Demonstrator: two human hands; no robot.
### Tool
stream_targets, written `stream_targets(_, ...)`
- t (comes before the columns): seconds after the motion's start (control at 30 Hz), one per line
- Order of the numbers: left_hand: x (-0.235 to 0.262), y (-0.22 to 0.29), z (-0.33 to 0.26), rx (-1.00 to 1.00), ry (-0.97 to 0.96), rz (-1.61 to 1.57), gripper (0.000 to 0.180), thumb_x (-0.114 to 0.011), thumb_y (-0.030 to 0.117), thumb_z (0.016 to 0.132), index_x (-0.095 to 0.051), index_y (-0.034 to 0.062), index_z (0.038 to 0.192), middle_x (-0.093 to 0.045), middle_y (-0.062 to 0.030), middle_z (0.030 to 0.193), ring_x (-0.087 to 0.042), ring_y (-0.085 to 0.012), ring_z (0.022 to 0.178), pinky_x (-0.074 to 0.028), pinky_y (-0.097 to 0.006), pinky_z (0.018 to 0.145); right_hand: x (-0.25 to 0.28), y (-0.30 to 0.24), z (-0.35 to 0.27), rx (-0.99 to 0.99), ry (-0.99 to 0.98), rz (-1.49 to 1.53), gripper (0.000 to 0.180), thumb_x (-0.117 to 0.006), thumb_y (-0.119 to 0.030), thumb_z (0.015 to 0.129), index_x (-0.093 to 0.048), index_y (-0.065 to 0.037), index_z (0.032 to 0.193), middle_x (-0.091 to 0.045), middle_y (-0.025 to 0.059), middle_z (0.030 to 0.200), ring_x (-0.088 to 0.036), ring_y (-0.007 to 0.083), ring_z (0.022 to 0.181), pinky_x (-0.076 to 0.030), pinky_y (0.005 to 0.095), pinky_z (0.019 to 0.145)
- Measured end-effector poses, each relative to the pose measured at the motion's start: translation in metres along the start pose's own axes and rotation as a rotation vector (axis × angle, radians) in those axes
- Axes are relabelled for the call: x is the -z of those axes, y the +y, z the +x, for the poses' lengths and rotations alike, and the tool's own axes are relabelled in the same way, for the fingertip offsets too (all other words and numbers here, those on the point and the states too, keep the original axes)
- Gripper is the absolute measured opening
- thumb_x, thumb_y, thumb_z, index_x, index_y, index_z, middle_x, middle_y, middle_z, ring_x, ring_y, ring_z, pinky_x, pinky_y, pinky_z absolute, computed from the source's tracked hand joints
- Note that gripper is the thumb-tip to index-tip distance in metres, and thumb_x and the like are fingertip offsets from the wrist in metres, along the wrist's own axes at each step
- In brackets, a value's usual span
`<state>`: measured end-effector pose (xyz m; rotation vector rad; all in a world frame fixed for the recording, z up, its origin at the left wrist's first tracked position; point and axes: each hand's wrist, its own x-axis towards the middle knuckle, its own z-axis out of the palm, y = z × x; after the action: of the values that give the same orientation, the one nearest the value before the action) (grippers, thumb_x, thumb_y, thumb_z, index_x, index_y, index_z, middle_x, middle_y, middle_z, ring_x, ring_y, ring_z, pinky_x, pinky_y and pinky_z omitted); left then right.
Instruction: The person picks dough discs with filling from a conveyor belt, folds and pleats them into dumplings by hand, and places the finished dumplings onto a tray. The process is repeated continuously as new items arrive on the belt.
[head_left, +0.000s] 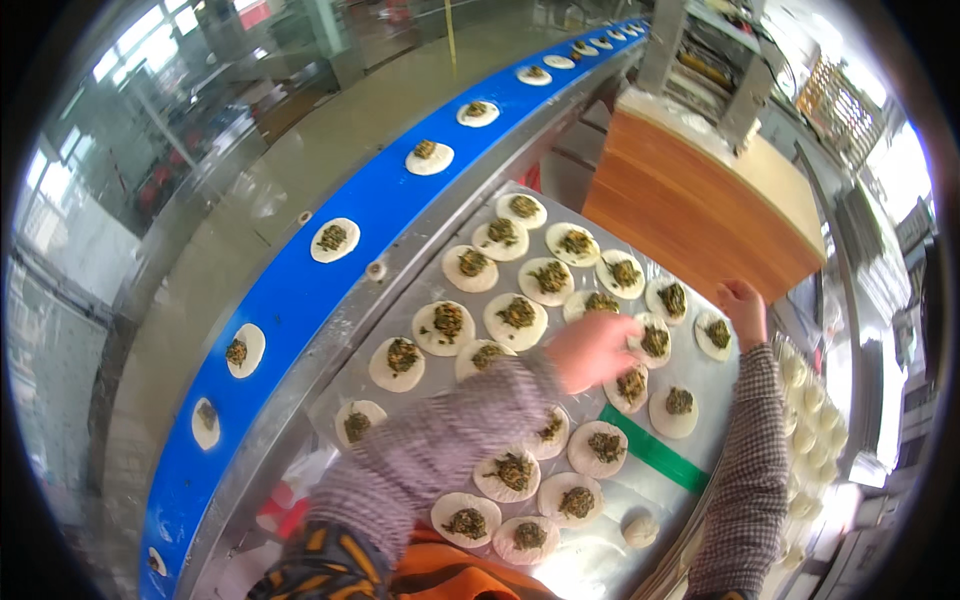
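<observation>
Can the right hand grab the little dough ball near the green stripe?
Probably yes. The right hand rests at the far edge of the metal table, and the dough ball sits uncovered nearer the person, past the green stripe. Nothing blocks it; the arm would just pull back.

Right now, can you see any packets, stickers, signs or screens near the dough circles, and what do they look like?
No packets, signs or screens show clearly.
Flat green strip, maybe tape or a label: on the shiny metal table, slanting between filled dough rounds, near its right edge.
Left hand: over the filled dough rounds, left of the strip's upper end.
</observation>
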<state>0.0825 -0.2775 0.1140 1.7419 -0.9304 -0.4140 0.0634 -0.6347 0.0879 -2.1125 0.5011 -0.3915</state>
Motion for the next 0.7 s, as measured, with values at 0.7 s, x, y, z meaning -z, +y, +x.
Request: stream_targets(0.7, 0.3, -0.131, -0.315, 0.584, 0.873, 0.784, 0.042, -0.072, 0.013, 0.07, -0.056, 0.0012, 0.108, -0.062, -0.0164, 0.099, -0.058, -0.0355, 0.092, -0.048, -0.043, 0.081, -0.488, -0.321, 0.003, 1.069, -0.734, -0.417, 0.045, -0.067, -0.008, 0.076, -0.059, -0.009, 0.12, -0.059, 0.0112, 0.123, -0.057, 0.0308, 0.109, -0.048, 0.039, 0.094)
